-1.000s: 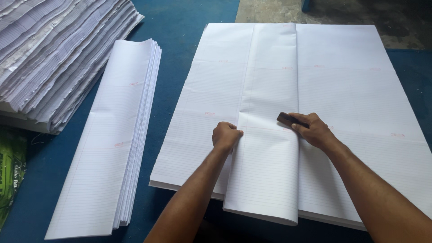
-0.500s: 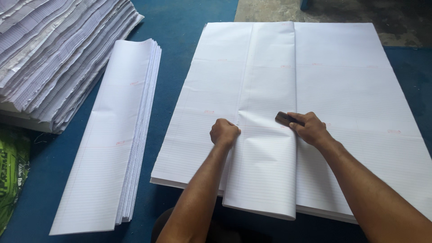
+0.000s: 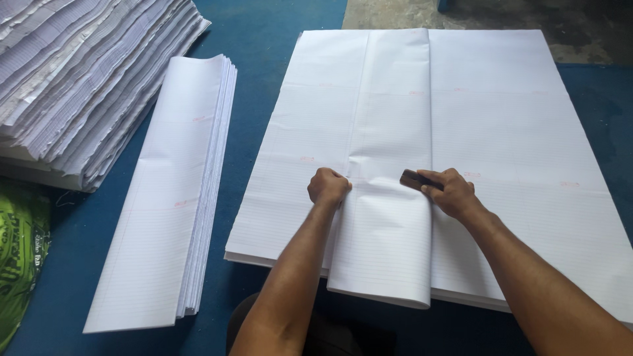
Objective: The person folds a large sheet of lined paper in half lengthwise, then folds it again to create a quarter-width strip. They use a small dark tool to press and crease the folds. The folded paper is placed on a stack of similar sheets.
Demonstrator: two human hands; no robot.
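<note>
A long folded white ruled sheet (image 3: 389, 132) lies lengthwise on a wide stack of large white sheets (image 3: 527, 145). My left hand (image 3: 328, 186) is a closed fist pressing down on the folded sheet's left edge. My right hand (image 3: 448, 191) grips a small dark flat creasing tool (image 3: 412, 179) and holds it against the folded sheet's right edge. The near end of the folded sheet hangs over the stack's front edge.
A narrow pile of folded ruled sheets (image 3: 171, 198) lies left of the stack on the blue surface (image 3: 264, 39). A tall heap of loose sheets (image 3: 79, 72) fills the far left. A green bag (image 3: 20, 257) shows at the left edge. Bare concrete floor (image 3: 501, 13) lies beyond.
Both hands have stayed at the same spot on the folded sheet, with the tool against its right edge. The view has shifted slightly.
</note>
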